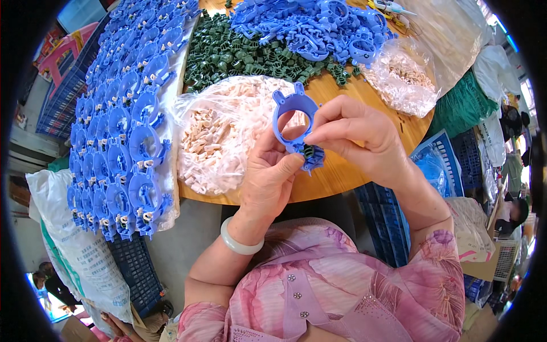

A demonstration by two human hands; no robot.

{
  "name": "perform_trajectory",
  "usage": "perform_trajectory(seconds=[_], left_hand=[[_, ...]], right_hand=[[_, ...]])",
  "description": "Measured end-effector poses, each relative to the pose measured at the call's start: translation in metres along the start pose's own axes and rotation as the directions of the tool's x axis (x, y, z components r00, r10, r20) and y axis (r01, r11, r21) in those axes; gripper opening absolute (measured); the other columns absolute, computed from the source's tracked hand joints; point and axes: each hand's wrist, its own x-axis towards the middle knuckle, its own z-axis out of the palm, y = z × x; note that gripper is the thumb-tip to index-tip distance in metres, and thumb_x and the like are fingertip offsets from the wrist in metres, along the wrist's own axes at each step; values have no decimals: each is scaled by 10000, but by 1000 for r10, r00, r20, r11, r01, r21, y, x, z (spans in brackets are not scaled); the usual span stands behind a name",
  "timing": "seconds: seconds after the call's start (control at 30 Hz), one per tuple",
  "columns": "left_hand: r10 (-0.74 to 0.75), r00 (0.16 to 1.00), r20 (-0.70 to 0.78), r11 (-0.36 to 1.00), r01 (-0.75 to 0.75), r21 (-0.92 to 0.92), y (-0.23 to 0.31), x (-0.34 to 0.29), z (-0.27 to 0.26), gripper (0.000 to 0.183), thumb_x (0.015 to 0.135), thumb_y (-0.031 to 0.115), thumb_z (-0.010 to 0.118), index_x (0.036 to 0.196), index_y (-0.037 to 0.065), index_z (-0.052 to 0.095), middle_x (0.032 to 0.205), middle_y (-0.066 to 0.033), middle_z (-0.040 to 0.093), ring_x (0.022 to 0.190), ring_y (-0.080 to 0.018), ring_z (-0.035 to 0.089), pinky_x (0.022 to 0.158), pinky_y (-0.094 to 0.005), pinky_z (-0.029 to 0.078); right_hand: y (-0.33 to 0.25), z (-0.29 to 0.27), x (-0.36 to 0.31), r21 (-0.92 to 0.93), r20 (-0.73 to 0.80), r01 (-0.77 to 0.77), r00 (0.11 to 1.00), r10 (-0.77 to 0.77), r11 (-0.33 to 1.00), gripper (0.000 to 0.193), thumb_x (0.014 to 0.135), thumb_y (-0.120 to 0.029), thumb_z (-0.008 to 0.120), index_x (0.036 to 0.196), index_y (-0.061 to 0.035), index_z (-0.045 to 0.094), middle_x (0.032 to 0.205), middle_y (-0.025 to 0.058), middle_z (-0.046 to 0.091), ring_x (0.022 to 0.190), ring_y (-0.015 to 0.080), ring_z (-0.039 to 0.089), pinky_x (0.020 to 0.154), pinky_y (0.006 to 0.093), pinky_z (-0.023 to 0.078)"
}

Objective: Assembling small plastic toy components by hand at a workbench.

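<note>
A bright blue plastic ring-shaped part with two small ears (307, 104) is held up at the centre of the frame, above the near edge of the round, yellow-brown wooden tabletop (354, 96). The left hand (272, 171) grips it from the lower left, thumb across the front of its lower end and fingers behind. The right hand (359, 134) comes in from the right, thumb and forefinger drawn into a narrow pinch at the ring's lower right rim; whether a small piece sits between those fingertips, I cannot tell.

The part's long axis runs nearly upright in the frame, ears toward the top and tabbed end toward the bottom, leaning slightly left at the top. A small dark green plastic piece (308, 151) sits at that tabbed end, between the left thumb and the right fingertips, just below the pinch. Both hands are close to it, the left thumb right beside it.

Left of the hands lies a clear plastic bag of beige pieces (208, 137); a heap of dark green plastic pieces (228, 60) and a heap of blue plastic parts (302, 28) spread along the top. A white-edged board (172, 100) at upper left carries rows of similar blue rings.
</note>
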Motion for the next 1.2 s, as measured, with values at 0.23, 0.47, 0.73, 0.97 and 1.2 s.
perform_trajectory(seconds=[0.23, 0.47, 0.73, 0.97, 1.2], left_hand=[[45, 998, -46, 998, -44, 34, 0, 0, 5, 655, 779, -73, 608, 1364, 21, 328, 1216, -124, 524, 1069, -196, 557, 880, -324, 491], [81, 996, 28, 995, -82, 63, -2, 0, 2, 660, 769, -76, 621, 1359, 23, 343, 1214, -125, 529, 1066, -192, 557, 884, -319, 493], [60, 998, -25, 997, -59, 57, -2, -1, 2, 657, 772, -52, 639, 1356, 21, 349, 1214, -121, 530, 1065, -188, 555, 885, -318, 488], [20, 999, -29, 999, -19, 39, -2, -1, 0, 653, 770, -20, 662, 1348, 24, 362, 1203, -111, 533, 1063, -184, 554, 886, -318, 486], [17, 999, -33, 1000, -16, 23, 0, -1, 2, 646, 770, -34, 656, 1344, 29, 368, 1194, -106, 535, 1041, -178, 565, 861, -316, 506]], right_hand=[[-3, 8, 2, -130, 77, 79, 995, -69, 988, 111, 782, 13, 616, 873, -46, 640, 911, 75, 597, 907, 249, 585, 759, 313, 475], [-3, 8, 3, -148, 49, 104, 994, -98, 983, 93, 782, -12, 615, 861, -61, 620, 914, 78, 600, 915, 267, 584, 753, 334, 476], [-4, 11, 5, -355, -12, 157, 985, -173, 922, 96, 772, -59, 633, 864, -82, 620, 882, 69, 636, 837, 262, 617, 727, 341, 484], [-4, 4, 1, -355, -27, 148, 985, -169, 923, 163, 721, 5, 683, 872, -46, 648, 827, 77, 633, 713, 221, 629, 596, 297, 497], [-4, 6, 2, -172, -2, 127, 992, -129, 977, 117, 754, 22, 655, 861, -22, 638, 863, 79, 594, 770, 210, 600, 662, 287, 485]])
